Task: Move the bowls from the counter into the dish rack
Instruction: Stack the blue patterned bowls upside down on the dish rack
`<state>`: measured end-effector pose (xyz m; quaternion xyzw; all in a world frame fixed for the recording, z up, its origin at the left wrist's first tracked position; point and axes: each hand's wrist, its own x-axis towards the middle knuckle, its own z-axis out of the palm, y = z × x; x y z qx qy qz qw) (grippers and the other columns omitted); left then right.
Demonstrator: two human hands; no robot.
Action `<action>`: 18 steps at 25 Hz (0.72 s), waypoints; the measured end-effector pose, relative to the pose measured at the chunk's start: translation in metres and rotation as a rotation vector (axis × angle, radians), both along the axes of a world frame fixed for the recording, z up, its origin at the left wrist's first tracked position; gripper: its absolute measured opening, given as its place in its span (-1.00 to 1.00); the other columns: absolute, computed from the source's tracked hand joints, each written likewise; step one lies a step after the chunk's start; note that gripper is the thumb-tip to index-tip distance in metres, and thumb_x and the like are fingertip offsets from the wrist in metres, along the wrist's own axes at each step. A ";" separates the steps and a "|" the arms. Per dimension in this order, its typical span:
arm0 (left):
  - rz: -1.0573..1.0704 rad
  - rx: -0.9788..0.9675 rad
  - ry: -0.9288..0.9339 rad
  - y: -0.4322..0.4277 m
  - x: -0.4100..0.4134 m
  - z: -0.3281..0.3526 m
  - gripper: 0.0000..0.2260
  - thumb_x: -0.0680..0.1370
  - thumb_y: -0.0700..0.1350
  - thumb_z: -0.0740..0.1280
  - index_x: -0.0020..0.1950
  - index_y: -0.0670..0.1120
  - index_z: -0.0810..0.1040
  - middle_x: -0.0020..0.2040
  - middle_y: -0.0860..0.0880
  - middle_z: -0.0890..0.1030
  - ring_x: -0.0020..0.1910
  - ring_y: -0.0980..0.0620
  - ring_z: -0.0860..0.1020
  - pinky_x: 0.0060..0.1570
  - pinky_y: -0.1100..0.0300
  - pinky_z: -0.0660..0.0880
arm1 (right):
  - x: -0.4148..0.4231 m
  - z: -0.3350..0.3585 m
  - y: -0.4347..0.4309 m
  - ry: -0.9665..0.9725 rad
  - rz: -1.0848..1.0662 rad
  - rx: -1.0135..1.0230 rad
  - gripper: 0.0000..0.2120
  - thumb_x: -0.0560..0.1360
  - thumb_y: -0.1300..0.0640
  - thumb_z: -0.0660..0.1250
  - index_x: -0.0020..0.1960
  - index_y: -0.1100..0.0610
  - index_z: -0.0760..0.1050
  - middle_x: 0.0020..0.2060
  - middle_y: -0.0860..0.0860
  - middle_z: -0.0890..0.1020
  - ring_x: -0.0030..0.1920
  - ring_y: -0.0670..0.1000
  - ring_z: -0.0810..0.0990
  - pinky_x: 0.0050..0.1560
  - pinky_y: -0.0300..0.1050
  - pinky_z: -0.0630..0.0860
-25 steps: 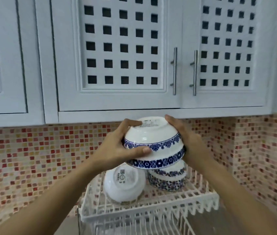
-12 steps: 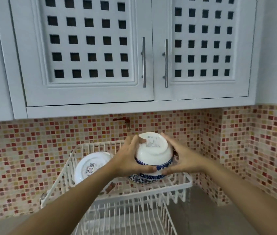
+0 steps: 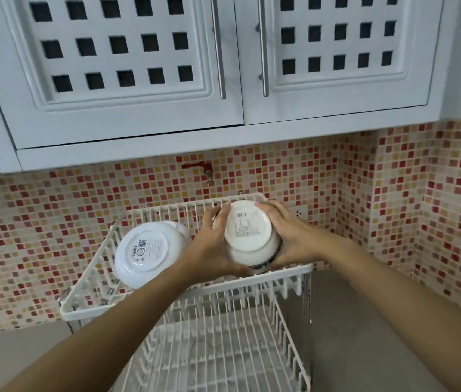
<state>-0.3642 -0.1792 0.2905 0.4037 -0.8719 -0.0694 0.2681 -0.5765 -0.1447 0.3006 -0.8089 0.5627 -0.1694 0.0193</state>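
Both hands are clamped on one upturned bowl (image 3: 247,236), the left hand (image 3: 212,244) cupping its left flank and the right hand (image 3: 288,239) its right flank, so the grip of each is closed on the bowl's wall with the white foot and its printed label facing the camera. The bowl sits low in the upper tier of the dish rack (image 3: 184,290), toward that tier's front right corner, its dark-patterned rim showing just behind the front rail. Whether it already bears on something beneath cannot be told; the palms hide its underside.

To finish the step well, the person should probably lower it straight until the weight is plainly carried, then loosen one hand at a time, testing that it does not rock before letting go. Sliding the fingers out sideways rather than upward should avoid dragging the bowl along.

The white bowl (image 3: 146,253) leans tilted near the tier's left side, just beside the left hand; the withdrawing wrist should stay clear of it, since a nudge could roll it. The lower tier (image 3: 218,352) holds nothing visible.
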 end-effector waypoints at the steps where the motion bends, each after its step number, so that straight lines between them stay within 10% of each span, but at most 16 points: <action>1: 0.000 -0.009 0.007 0.001 0.000 -0.001 0.21 0.11 0.23 0.58 0.54 -0.01 -0.09 0.50 -0.08 0.04 0.50 -0.10 0.13 0.44 -0.01 0.23 | 0.000 -0.002 -0.001 0.007 0.001 0.000 0.20 0.14 -0.19 0.56 0.46 -0.16 -0.24 0.44 -0.16 -0.14 0.47 0.09 0.10 0.44 0.15 0.24; 18: 0.041 0.099 0.004 -0.007 -0.002 -0.004 0.06 0.32 0.23 0.46 0.54 0.03 -0.20 0.58 0.01 -0.17 0.55 0.01 -0.23 0.50 -0.04 -0.05 | 0.000 -0.007 -0.006 0.004 0.011 -0.013 0.15 0.24 -0.12 0.53 0.50 -0.11 -0.25 0.50 -0.16 -0.11 0.50 0.03 0.06 0.41 0.12 0.29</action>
